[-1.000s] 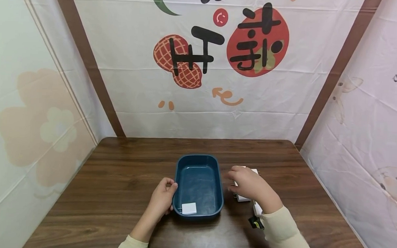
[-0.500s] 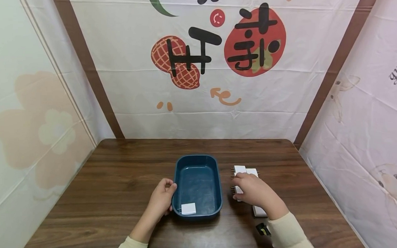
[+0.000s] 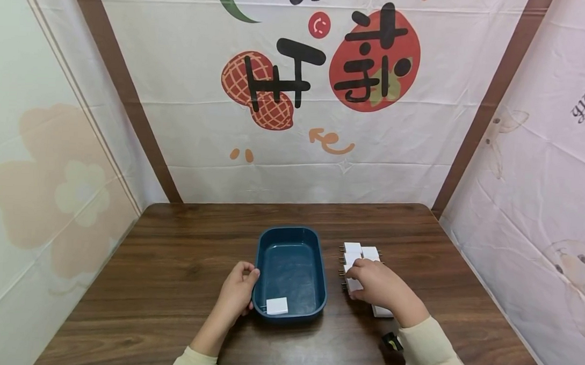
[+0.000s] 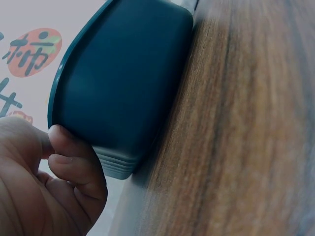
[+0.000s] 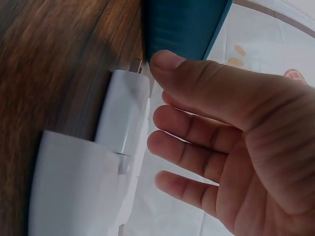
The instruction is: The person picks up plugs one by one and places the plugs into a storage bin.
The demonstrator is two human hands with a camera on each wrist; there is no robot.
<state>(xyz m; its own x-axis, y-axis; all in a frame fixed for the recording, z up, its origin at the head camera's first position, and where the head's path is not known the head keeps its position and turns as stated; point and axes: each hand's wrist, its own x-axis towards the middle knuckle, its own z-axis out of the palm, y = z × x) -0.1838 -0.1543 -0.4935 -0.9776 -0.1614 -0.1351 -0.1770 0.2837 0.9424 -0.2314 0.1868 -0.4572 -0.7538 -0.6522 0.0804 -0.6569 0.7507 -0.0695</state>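
Observation:
My left hand (image 3: 237, 288) grips the near left rim of a deep blue rectangular tray (image 3: 322, 269), thumb over the edge and fingers outside. In the left wrist view, its fingertips press the outer tray wall (image 4: 123, 73). One white plug-in charger (image 3: 277, 306) lies in the tray's near left corner. Right of the tray, my right hand (image 3: 381, 285) hovers over a cluster of white chargers (image 3: 352, 248) with metal prongs. From the right wrist, the thumb and loosely bent fingers (image 5: 187, 160) appear beside a charger (image 5: 124, 108), with nothing between them. The hand hides part of the cluster.
A small black item with a yellow-green mark (image 3: 392, 341) lies by the right sleeve, partly covered. The wooden table (image 3: 189, 238) meets a printed cloth wall (image 3: 302, 183) at the back, with cloth walls on both sides.
My right hand has moved slightly right and toward me, away from the tray, uncovering more chargers. The black item now sits farther right and nearer me. My left hand still holds the tray.

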